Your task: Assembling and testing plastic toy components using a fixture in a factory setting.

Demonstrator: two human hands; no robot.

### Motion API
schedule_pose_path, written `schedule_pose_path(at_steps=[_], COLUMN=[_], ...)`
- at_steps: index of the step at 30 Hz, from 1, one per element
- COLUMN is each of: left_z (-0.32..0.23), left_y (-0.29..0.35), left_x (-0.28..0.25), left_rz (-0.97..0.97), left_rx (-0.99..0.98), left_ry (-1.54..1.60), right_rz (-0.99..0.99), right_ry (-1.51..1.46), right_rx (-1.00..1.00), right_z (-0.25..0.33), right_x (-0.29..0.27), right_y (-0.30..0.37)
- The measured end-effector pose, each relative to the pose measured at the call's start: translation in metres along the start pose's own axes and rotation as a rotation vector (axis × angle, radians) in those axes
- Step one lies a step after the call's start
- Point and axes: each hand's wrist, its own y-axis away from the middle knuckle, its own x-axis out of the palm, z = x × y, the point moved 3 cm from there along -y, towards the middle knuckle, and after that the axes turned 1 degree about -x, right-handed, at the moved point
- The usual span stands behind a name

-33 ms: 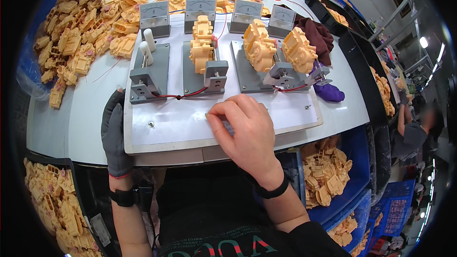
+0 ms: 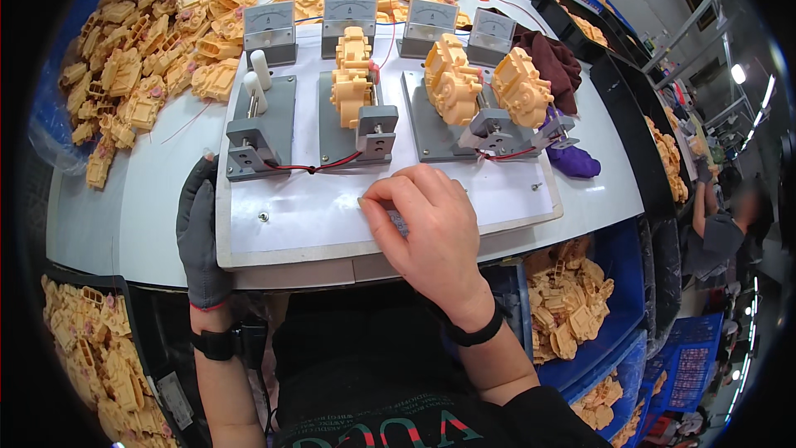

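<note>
My right hand (image 2: 427,220) is bare and rests over the front of a white-covered board (image 2: 323,228). Its fingers are curled and the thumb meets the index finger; whatever may be between them is hidden. My left hand (image 2: 201,224), in a grey glove, lies along the board's left edge with fingers stretched out. Behind my hands stand grey test fixtures (image 2: 292,137). Yellow plastic gearbox-like housings sit upright on them: one housing (image 2: 351,75) in the middle, another (image 2: 452,83) to its right, a third (image 2: 521,87) farther right. The left fixture carries two white posts (image 2: 254,91).
Several analog meters (image 2: 349,21) line the board's back. A blue bin (image 2: 62,83) heaped with yellow housings (image 2: 137,75) is at left; more fill a lower-right blue bin (image 2: 622,282). Toggle switches (image 2: 264,216) stick up from the board. A purple cloth (image 2: 574,162) lies at right. Another person (image 2: 720,228) works far right.
</note>
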Motion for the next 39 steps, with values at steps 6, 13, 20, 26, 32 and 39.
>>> schedule_pose_path(at_steps=[6,13,20,26,32,39], left_z=[0.001,0.002,0.0,-0.003,-0.006,-0.005], left_y=[0.003,0.0,0.001,0.005,0.008,0.003], left_x=[-0.004,0.001,-0.001,-0.005,-0.01,-0.006], left_rz=[0.019,0.021,-0.056,0.022,0.119,0.106], left_rx=[-0.008,0.016,0.079,0.107,0.421,0.223], left_ry=[-0.001,-0.112,-0.144,-0.239,-0.772,-0.524], right_rz=[-0.005,-0.012,-0.037,-0.045,-0.039,-0.042], right_ry=[0.002,-0.006,-0.018,-0.011,-0.006,0.005], right_rx=[-0.01,0.004,-0.021,-0.009,-0.012,-0.005], right_z=[0.003,-0.002,-0.004,-0.005,-0.003,-0.005], right_x=[0.0,-0.001,0.002,0.002,0.001,0.001], right_y=[0.002,0.004,0.0,0.004,0.005,0.004])
